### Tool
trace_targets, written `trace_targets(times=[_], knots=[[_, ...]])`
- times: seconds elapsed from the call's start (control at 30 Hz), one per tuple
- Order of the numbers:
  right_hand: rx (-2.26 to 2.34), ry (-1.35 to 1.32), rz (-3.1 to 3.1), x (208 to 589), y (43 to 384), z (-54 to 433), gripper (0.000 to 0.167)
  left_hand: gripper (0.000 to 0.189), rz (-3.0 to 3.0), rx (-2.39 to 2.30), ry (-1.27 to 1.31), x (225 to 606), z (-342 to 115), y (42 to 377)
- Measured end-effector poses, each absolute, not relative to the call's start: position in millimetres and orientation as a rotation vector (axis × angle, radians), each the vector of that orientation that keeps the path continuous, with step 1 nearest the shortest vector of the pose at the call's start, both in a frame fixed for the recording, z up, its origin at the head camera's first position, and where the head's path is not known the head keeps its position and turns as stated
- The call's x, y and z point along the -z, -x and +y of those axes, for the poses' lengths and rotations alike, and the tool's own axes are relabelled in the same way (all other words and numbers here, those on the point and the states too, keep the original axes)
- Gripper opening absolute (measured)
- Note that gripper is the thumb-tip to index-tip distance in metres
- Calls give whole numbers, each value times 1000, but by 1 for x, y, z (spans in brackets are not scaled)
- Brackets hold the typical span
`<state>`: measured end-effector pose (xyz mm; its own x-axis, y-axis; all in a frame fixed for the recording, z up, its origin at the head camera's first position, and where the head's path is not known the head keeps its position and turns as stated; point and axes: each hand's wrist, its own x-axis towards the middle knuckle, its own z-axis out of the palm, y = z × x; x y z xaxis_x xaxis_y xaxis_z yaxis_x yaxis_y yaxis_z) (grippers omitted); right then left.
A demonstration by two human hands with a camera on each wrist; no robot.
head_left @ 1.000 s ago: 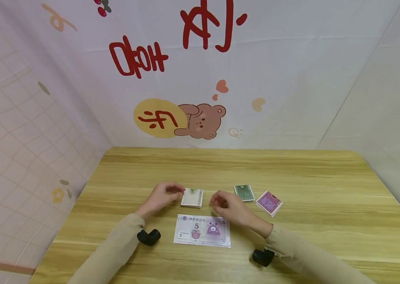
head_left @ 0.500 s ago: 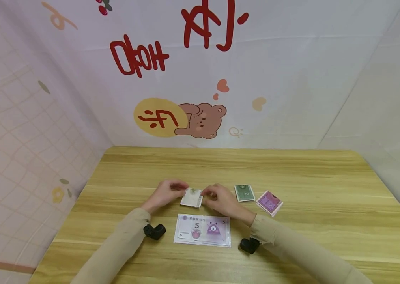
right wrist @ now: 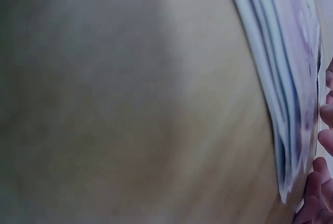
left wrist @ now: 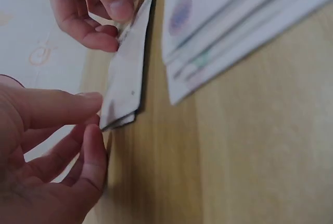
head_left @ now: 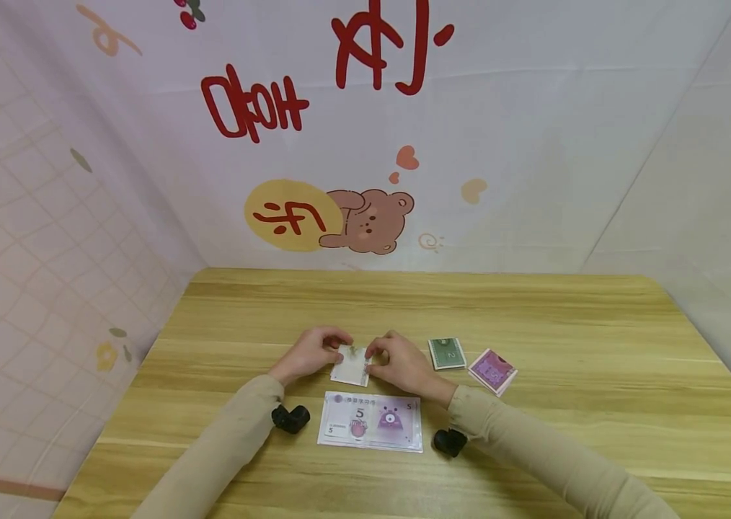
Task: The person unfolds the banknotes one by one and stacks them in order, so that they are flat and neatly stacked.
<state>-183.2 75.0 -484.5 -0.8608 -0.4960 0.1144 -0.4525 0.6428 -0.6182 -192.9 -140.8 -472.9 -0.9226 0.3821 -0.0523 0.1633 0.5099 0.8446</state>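
A small whitish folded play banknote (head_left: 350,366) lies between the two hands in the head view, its lower edge slightly layered. The left hand (head_left: 313,352) pinches its left side, thumb against the paper, as the left wrist view shows at the note's near end (left wrist: 124,86). On the opposite side, the right hand (head_left: 401,365) pinches the right edge between thumb and fingers. Just in front of both hands lies a stack of purple play banknotes (head_left: 370,422) marked 5. The right wrist view catches this stack's edge (right wrist: 270,83), with fingertips partly visible at the far right.
Right of the hands lie a folded green play banknote (head_left: 447,353) marked 2 and a folded magenta one (head_left: 492,370). All rest on a wood-grain table (head_left: 566,404). A printed white cloth (head_left: 521,144) hangs behind the table.
The right hand has moved left from beside the whitish folded note to its right edge. The left hand has shifted right along it. The note's top has turned and slid slightly toward the person.
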Motion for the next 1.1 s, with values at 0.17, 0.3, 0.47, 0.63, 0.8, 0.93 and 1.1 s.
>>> trace_targets(times=[0.17, 0.3, 0.47, 0.63, 0.8, 0.93, 1.1], knots=[[991, 764, 2788, 483, 185, 73, 19, 34, 2514, -1303, -521, 468, -137, 193], [993, 734, 2785, 482, 185, 73, 19, 34, 2550, -1227, -553, 467, -134, 194], [996, 719, 2782, 480, 185, 73, 19, 34, 2603, -1138, -591, 466, -130, 193], [1025, 714, 2770, 481, 184, 74, 19, 25, 2626, -1135, -598, 468, -128, 193], [1081, 731, 2761, 484, 183, 77, 18, 19, 2621, -1209, -607, 472, -127, 191], [1131, 774, 2737, 486, 182, 80, 19, 19, 2590, -1248, -601, 472, -126, 190], [1266, 821, 2663, 483, 183, 87, 20, 17, 2566, -1332, -572, 469, -126, 192]])
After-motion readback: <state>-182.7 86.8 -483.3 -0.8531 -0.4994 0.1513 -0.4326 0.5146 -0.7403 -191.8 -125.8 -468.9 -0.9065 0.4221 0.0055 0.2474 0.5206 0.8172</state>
